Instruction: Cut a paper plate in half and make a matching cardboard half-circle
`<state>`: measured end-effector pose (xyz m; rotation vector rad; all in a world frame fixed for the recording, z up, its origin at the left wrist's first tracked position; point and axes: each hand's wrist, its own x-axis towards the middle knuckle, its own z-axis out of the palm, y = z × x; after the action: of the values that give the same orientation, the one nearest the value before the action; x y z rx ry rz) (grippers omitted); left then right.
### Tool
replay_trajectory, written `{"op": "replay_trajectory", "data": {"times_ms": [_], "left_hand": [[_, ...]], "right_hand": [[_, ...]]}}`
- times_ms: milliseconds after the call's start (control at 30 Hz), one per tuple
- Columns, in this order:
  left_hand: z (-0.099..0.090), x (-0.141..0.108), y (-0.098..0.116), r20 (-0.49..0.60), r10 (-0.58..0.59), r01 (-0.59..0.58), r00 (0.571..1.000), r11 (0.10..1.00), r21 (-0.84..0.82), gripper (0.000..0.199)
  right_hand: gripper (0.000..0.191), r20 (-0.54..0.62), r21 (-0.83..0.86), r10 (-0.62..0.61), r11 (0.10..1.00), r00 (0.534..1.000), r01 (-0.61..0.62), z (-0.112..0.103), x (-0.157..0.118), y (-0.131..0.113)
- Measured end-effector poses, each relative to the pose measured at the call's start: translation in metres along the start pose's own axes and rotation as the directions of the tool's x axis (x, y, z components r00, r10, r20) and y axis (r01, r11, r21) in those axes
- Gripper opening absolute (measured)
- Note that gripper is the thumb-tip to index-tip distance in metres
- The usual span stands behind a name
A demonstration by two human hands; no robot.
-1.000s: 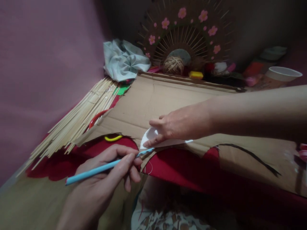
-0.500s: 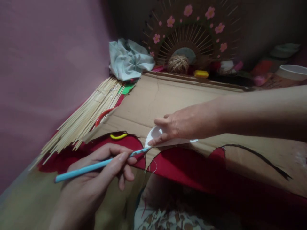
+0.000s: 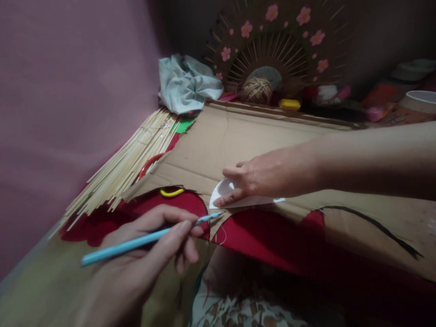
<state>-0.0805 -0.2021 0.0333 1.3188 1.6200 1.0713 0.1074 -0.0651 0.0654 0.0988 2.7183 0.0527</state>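
Note:
A light blue pencil (image 3: 126,247) is pinched in my left hand (image 3: 150,254), its tip over the cardboard just below a white paper piece. My right hand (image 3: 259,179) lies over the white paper piece (image 3: 218,193), thumb and fingers spread, pressing it flat on the brown cardboard (image 3: 204,150). Part of the paper is hidden under the palm. Dark red fabric (image 3: 252,229) shows along the cardboard's curved cut edge, on both sides of a narrow point of cardboard.
A bundle of thin sticks (image 3: 126,159) lies at the left beside a red handle (image 3: 150,164). Behind the cardboard are a pale cloth (image 3: 187,84), a twine ball (image 3: 256,90), a yellow object (image 3: 289,104) and a flowered fan (image 3: 247,29). A white-rimmed container (image 3: 420,101) stands far right.
The pencil tip has moved slightly right and down, away from the paper's corner. My right hand stays on the paper. The whole view has shifted a little.

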Motion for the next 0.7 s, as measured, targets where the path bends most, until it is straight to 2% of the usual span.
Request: {"op": "replay_trajectory", "data": {"times_ms": [133,300,367,500,700], "left_hand": [[0.019,0.006,-0.005,0.061,-0.028,0.031,0.998,0.998,-0.063,0.011],[0.020,0.016,-0.012,0.233,-0.072,0.098,0.970,0.990,-0.103,0.017],[0.020,0.017,-0.012,0.221,-0.067,0.090,0.973,0.991,-0.097,0.018],[0.016,0.015,-0.008,0.130,-0.047,0.055,0.990,0.997,-0.059,0.016],[0.000,0.019,-0.007,0.107,-0.093,0.103,0.990,0.991,-0.086,0.014]], "right_hand": [[0.056,0.021,-0.001,-0.005,1.000,1.000,0.005,0.000,0.001,0.000],[0.058,0.021,-0.022,-0.010,1.000,1.000,0.011,0.002,0.001,0.000],[0.057,0.034,-0.019,-0.001,1.000,0.999,0.002,0.001,0.000,0.000],[0.059,0.041,-0.007,0.005,1.000,0.999,-0.005,0.001,0.001,0.000],[0.057,0.003,0.039,0.015,0.999,1.000,-0.015,0.000,0.001,0.000]]}}
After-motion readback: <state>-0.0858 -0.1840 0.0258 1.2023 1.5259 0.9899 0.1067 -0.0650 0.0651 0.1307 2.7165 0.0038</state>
